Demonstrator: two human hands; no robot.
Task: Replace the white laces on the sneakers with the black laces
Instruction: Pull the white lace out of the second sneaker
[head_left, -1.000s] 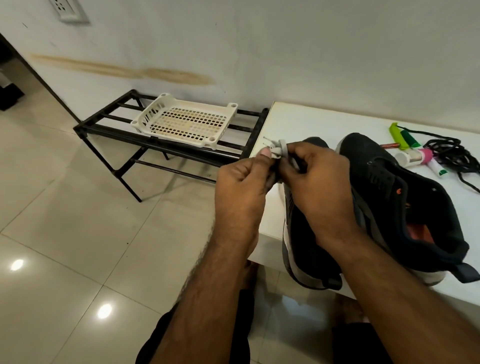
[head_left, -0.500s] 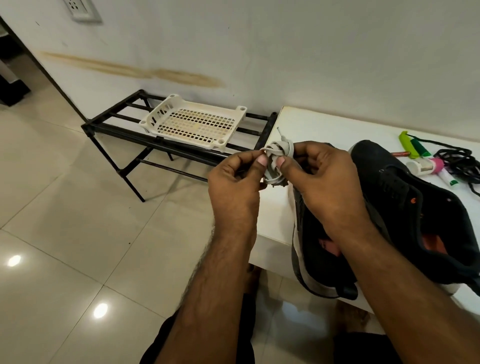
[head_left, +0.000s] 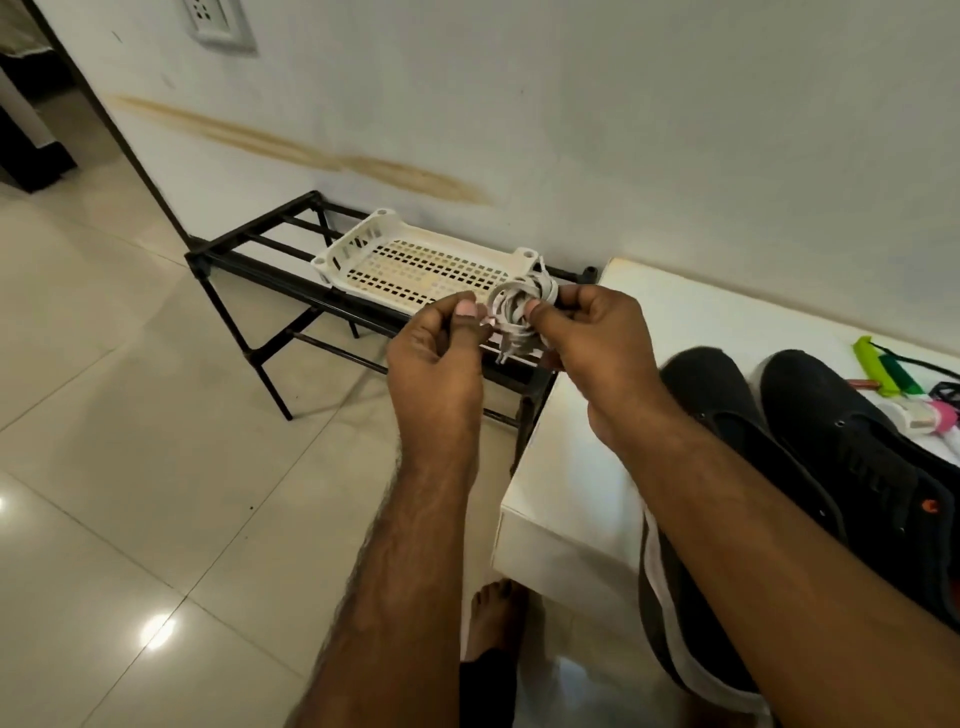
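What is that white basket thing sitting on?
The white perforated plastic tray sits on top of a black metal slatted rack. Its near right corner is hidden behind the coiled white lace and the hands, so the support there is unseen.

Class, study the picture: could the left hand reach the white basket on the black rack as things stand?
Probably yes: the white basket lies just beyond the left hand with nothing between, though that hand is pinching the white laces.
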